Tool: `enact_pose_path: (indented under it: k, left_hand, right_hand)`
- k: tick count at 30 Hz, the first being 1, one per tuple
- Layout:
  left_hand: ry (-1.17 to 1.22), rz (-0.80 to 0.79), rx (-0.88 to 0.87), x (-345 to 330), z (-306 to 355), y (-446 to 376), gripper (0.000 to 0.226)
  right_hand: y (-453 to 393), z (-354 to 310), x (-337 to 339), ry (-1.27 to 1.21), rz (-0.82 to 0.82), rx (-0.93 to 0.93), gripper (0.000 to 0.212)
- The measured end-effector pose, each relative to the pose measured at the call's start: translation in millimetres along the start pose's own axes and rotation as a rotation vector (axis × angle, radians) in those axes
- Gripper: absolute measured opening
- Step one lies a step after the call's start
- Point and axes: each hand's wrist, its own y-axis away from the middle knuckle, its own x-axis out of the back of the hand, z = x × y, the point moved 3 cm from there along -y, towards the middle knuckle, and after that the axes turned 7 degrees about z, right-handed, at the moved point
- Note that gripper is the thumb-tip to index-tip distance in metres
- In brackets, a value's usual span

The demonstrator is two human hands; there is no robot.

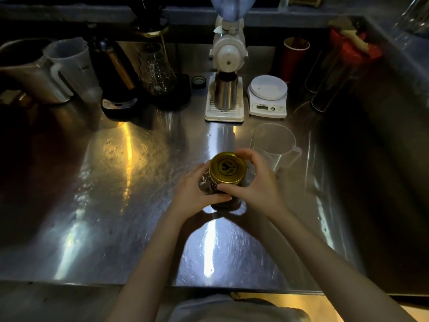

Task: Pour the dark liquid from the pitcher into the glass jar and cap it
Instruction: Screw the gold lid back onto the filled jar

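A glass jar [206, 187] holding dark liquid stands on the steel counter [116, 205], near its middle. A gold metal lid [227, 168] with a dark emblem sits on the jar's mouth. My left hand [192, 191] wraps around the jar's body from the left. My right hand [255, 180] grips the lid's rim, thumb at the front and fingers over the far edge. A clear plastic pitcher [274, 145] stands just behind my right hand, looking empty.
At the back stand a white grinder [226, 54] with a steel cup [225, 92], a white scale [267, 96], a red cup [293, 59], a glass server [157, 70] and a frosted measuring jug [72, 68]. A dark sink [371, 159] lies to the right.
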Motion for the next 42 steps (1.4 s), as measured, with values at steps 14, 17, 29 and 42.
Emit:
enact_pose_path:
  k: [14,17,29,42]
  left_hand:
    - [0.040,-0.027,0.049,-2,-1,2,0.083]
    - [0.055,-0.027,0.091,-3,-3,4,0.085]
    - [0.061,0.005,0.027,-2,0,3,0.077]
    - [0.066,-0.029,0.083,-2,0,3,0.085]
  right_hand:
    - [30,-18,5,0.466,0.201,0.148,0.056]
    - [33,-20,14,0.382,0.219,0.123,0.027]
    - [12,-13,-9,0.091,-0.156,0.080,0.077]
    - [-15,-14,16,0.169,-0.319,0.084,0.088]
